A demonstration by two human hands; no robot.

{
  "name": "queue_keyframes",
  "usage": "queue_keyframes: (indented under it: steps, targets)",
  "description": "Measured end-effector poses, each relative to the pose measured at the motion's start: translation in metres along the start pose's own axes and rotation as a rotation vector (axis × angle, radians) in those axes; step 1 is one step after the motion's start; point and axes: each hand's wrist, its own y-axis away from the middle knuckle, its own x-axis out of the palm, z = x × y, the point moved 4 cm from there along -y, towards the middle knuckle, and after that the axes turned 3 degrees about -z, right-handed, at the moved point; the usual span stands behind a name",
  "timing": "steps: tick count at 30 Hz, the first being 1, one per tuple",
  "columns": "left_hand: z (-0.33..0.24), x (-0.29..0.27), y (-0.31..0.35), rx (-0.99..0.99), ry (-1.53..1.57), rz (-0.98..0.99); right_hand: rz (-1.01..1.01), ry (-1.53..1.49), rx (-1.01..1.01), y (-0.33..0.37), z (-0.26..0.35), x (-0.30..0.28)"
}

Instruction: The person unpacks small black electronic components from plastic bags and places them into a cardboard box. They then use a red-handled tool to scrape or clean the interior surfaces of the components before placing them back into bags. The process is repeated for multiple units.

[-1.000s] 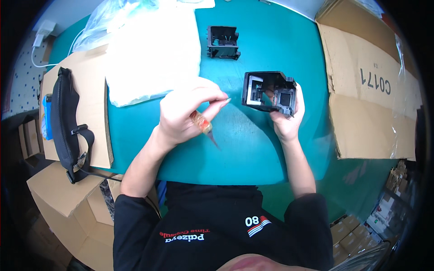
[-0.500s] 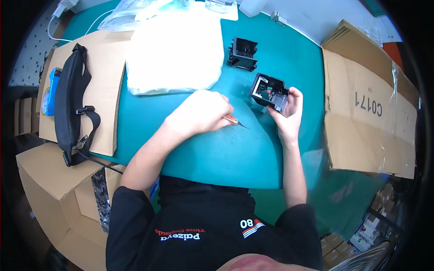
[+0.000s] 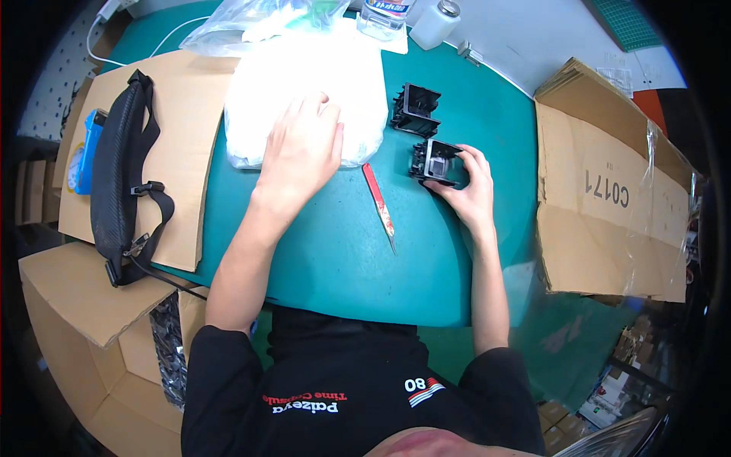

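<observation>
At the right of the table, my right hand point(image 3: 472, 190) grips a black plastic housing point(image 3: 437, 164), a small open box with a clear part inside, thumb at its near side and fingers at its right. A second black housing point(image 3: 416, 109) stands just behind it. My left hand point(image 3: 301, 148) is open over the white plastic bag point(image 3: 358, 84), fingers loosely bent and holding nothing that I can see. Between my hands, slim red tweezers point(image 3: 375, 192) lie on the green table mat point(image 3: 343, 259), their pointed metal tip toward me. Glare washes out the bag's contents.
On the left, a black belt bag point(image 3: 118, 175) and a blue tape dispenser point(image 3: 90, 156) lie on flat cardboard point(image 3: 179, 152). A large carton point(image 3: 609, 190) stands right. Behind are a white bottle point(image 3: 435, 24), a clear container point(image 3: 381, 21) and a clear bag point(image 3: 259, 27).
My left hand has put down the tweezers and moved up and left over the white bag. My right hand has brought its housing slightly left and turned it, beside the other one.
</observation>
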Motion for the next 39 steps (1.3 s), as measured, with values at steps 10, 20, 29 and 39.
queue_keyframes:
  steps: [10,20,29,39]
  targets:
    - [0.014,0.028,0.003,-0.002,-0.200,0.097,-0.241,0.130,0.024,-0.019,0.016,0.007]
    - [-0.026,0.002,-0.003,0.086,0.300,0.026,-0.277,-0.353,-0.167,0.009,0.052,-0.014]
    - [-0.051,0.016,0.015,-0.400,1.120,0.355,0.290,-0.910,0.200,0.025,0.053,0.012]
    - [-0.031,0.033,0.022,-0.645,1.422,0.555,0.029,-1.061,0.474,0.009,0.026,-0.009]
